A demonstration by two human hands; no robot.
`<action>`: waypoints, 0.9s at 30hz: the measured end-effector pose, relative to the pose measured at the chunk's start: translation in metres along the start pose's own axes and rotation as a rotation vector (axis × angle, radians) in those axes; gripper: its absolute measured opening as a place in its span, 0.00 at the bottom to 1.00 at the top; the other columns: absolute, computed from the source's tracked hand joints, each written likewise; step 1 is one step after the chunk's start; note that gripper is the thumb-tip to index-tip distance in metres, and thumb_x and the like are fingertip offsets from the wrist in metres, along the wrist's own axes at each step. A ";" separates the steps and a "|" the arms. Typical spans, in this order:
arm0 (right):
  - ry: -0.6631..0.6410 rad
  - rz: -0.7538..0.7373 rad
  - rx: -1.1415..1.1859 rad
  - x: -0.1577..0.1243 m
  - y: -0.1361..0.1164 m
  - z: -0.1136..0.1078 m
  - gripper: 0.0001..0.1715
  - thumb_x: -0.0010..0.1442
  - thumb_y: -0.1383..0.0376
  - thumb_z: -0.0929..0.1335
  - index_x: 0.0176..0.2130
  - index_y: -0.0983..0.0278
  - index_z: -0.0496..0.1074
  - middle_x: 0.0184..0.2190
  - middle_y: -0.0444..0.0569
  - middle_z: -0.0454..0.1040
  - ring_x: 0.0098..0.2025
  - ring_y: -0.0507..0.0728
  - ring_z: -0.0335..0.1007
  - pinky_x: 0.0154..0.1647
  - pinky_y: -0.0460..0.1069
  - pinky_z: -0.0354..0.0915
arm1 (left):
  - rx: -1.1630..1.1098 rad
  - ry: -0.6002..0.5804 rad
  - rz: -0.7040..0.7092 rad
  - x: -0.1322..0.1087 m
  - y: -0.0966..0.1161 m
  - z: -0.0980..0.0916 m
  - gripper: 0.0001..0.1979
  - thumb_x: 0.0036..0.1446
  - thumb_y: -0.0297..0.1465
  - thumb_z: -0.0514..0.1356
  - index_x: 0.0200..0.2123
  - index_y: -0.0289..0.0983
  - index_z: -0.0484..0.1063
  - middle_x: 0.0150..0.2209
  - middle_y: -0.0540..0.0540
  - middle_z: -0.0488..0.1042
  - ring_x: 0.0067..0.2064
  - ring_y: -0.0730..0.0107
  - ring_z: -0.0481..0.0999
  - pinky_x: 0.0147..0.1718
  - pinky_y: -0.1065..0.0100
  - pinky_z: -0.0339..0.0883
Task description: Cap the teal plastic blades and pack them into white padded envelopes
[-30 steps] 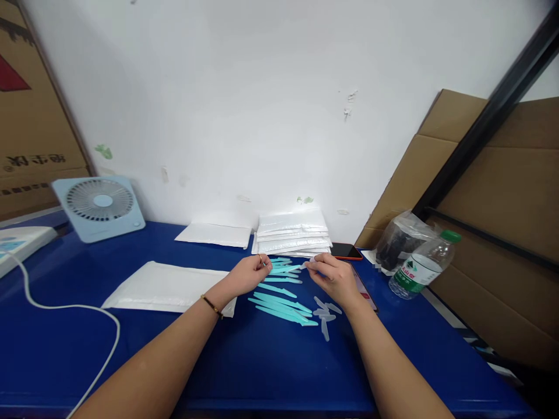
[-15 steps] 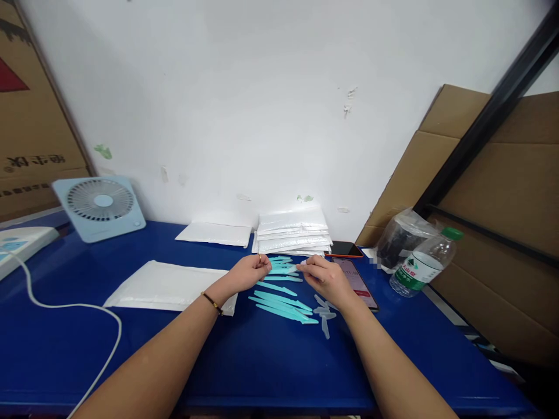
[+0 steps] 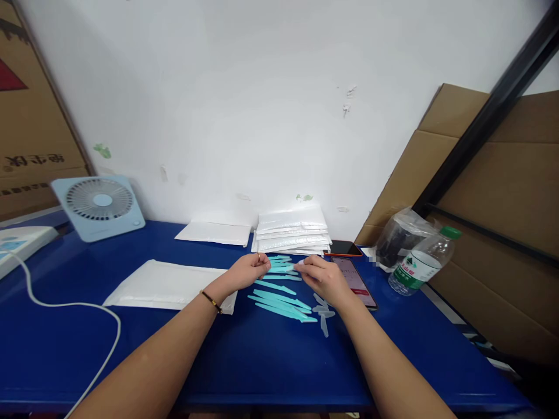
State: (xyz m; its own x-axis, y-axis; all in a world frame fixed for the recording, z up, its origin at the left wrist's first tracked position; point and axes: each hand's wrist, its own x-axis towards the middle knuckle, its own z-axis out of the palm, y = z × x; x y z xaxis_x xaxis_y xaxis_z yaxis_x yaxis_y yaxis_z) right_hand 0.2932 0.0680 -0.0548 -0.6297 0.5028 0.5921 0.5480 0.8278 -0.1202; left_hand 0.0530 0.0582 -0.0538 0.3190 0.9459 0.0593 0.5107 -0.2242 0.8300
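Several thin turquoise sticks lie in a loose column on the blue table, partly between my hands. My left hand is pinched at the upper left of them, its fingertips on the end of a turquoise stick. Opposite it, my right hand pinches the other end of that stick, where a small pale piece shows at the fingertips. Small translucent caps are scattered below my right hand. A white padded envelope lies flat, partly behind my left wrist.
Against the wall rests a stack of white envelopes, with another envelope to its left. Two phones lie right of the stack. Farther right is a water bottle. At the left are a blue fan and a white cable.
My right fingertips have shifted very slightly left along the stick, and less of the pale piece shows. The whole view has moved a little; my left hand keeps its pinch.
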 end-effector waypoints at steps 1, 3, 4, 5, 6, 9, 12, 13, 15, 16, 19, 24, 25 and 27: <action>-0.019 0.002 0.030 0.001 -0.002 0.000 0.15 0.61 0.68 0.59 0.43 0.60 0.72 0.36 0.50 0.72 0.37 0.51 0.69 0.37 0.44 0.65 | 0.025 0.004 0.001 0.001 -0.003 0.001 0.16 0.53 0.44 0.50 0.30 0.36 0.65 0.22 0.52 0.65 0.25 0.73 0.64 0.26 0.72 0.57; -0.048 0.065 0.080 0.002 -0.002 -0.004 0.15 0.60 0.68 0.59 0.42 0.60 0.73 0.36 0.50 0.72 0.38 0.52 0.69 0.38 0.45 0.65 | 0.131 0.046 0.009 0.004 -0.009 0.002 0.15 0.55 0.43 0.49 0.31 0.37 0.65 0.24 0.51 0.67 0.26 0.71 0.65 0.26 0.72 0.57; -0.067 0.125 0.090 0.002 0.001 -0.008 0.14 0.60 0.67 0.60 0.40 0.60 0.73 0.36 0.49 0.73 0.37 0.52 0.69 0.37 0.45 0.64 | 0.211 0.082 0.018 0.005 -0.012 0.002 0.15 0.56 0.42 0.48 0.31 0.37 0.66 0.25 0.50 0.68 0.27 0.71 0.66 0.26 0.71 0.56; -0.101 0.196 0.090 0.000 0.004 -0.013 0.12 0.58 0.66 0.62 0.38 0.60 0.74 0.35 0.49 0.73 0.35 0.52 0.69 0.36 0.45 0.64 | 0.302 0.116 0.028 0.006 -0.015 0.003 0.14 0.56 0.40 0.47 0.31 0.38 0.66 0.26 0.49 0.69 0.28 0.70 0.67 0.27 0.71 0.56; -0.156 0.269 0.083 -0.003 0.009 -0.018 0.10 0.56 0.65 0.64 0.35 0.60 0.75 0.33 0.48 0.74 0.33 0.52 0.69 0.34 0.46 0.64 | 0.394 0.143 0.042 0.007 -0.017 0.003 0.13 0.57 0.39 0.47 0.31 0.38 0.67 0.27 0.48 0.70 0.29 0.68 0.67 0.28 0.70 0.56; -0.419 0.442 0.095 -0.015 0.025 -0.029 0.06 0.45 0.62 0.71 0.26 0.62 0.75 0.25 0.46 0.73 0.27 0.52 0.68 0.26 0.44 0.61 | 0.575 0.175 0.085 0.008 -0.018 0.004 0.11 0.55 0.36 0.50 0.31 0.39 0.70 0.32 0.46 0.72 0.37 0.63 0.69 0.34 0.67 0.56; -0.579 0.513 0.171 -0.022 0.032 -0.027 0.07 0.40 0.63 0.72 0.25 0.63 0.74 0.25 0.45 0.73 0.26 0.52 0.67 0.22 0.43 0.58 | 0.583 0.116 0.160 0.006 -0.014 0.005 0.10 0.51 0.39 0.56 0.35 0.42 0.72 0.39 0.47 0.73 0.44 0.61 0.67 0.40 0.66 0.56; -0.589 0.518 0.195 -0.022 0.031 -0.024 0.07 0.41 0.64 0.72 0.26 0.63 0.74 0.25 0.45 0.73 0.26 0.51 0.67 0.22 0.43 0.58 | 0.577 0.071 0.184 0.006 -0.013 0.005 0.12 0.49 0.40 0.58 0.35 0.43 0.73 0.39 0.48 0.73 0.45 0.61 0.67 0.40 0.67 0.56; -0.587 0.518 0.237 -0.020 0.028 -0.017 0.05 0.44 0.65 0.69 0.27 0.64 0.74 0.26 0.45 0.73 0.26 0.50 0.67 0.22 0.42 0.58 | 0.582 -0.027 0.214 0.006 -0.012 0.006 0.12 0.46 0.41 0.61 0.33 0.43 0.74 0.37 0.49 0.74 0.43 0.63 0.68 0.39 0.69 0.57; -0.585 0.522 0.257 -0.018 0.025 -0.014 0.05 0.45 0.65 0.69 0.27 0.64 0.73 0.26 0.45 0.73 0.26 0.50 0.66 0.22 0.42 0.59 | 0.592 -0.059 0.218 0.007 -0.011 0.007 0.11 0.46 0.41 0.61 0.32 0.43 0.75 0.35 0.50 0.74 0.42 0.64 0.69 0.38 0.70 0.57; -0.572 0.546 0.317 -0.013 0.020 -0.007 0.08 0.47 0.63 0.69 0.29 0.65 0.73 0.25 0.45 0.73 0.26 0.50 0.67 0.22 0.42 0.59 | 0.594 -0.086 0.194 0.008 -0.012 0.009 0.08 0.47 0.39 0.61 0.28 0.42 0.75 0.31 0.51 0.75 0.36 0.69 0.70 0.32 0.72 0.56; -0.572 0.612 0.463 -0.012 0.019 0.000 0.12 0.47 0.59 0.69 0.30 0.66 0.73 0.23 0.45 0.72 0.23 0.50 0.69 0.23 0.42 0.62 | 0.531 -0.054 0.126 0.007 -0.013 0.013 0.08 0.47 0.38 0.60 0.27 0.40 0.73 0.28 0.51 0.74 0.30 0.72 0.70 0.26 0.73 0.54; -0.562 0.633 0.494 -0.013 0.019 0.001 0.13 0.46 0.58 0.70 0.30 0.66 0.74 0.23 0.45 0.72 0.23 0.50 0.69 0.23 0.42 0.63 | 0.528 -0.047 0.130 0.006 -0.013 0.013 0.07 0.47 0.37 0.60 0.27 0.40 0.73 0.28 0.52 0.74 0.30 0.72 0.70 0.26 0.73 0.54; -0.535 0.657 0.548 -0.012 0.019 0.003 0.16 0.45 0.57 0.70 0.32 0.66 0.74 0.23 0.45 0.72 0.23 0.51 0.70 0.23 0.43 0.64 | 0.517 -0.036 0.135 0.006 -0.013 0.014 0.07 0.47 0.37 0.60 0.26 0.40 0.73 0.27 0.52 0.74 0.29 0.72 0.70 0.25 0.73 0.54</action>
State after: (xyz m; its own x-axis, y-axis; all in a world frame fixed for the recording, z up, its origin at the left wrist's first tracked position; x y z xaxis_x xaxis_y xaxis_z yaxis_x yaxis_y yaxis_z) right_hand 0.3098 0.0788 -0.0669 -0.5318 0.8347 -0.1427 0.6316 0.2787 -0.7234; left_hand 0.0595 0.0634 -0.0723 0.4314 0.8941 0.1204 0.7873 -0.4382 0.4338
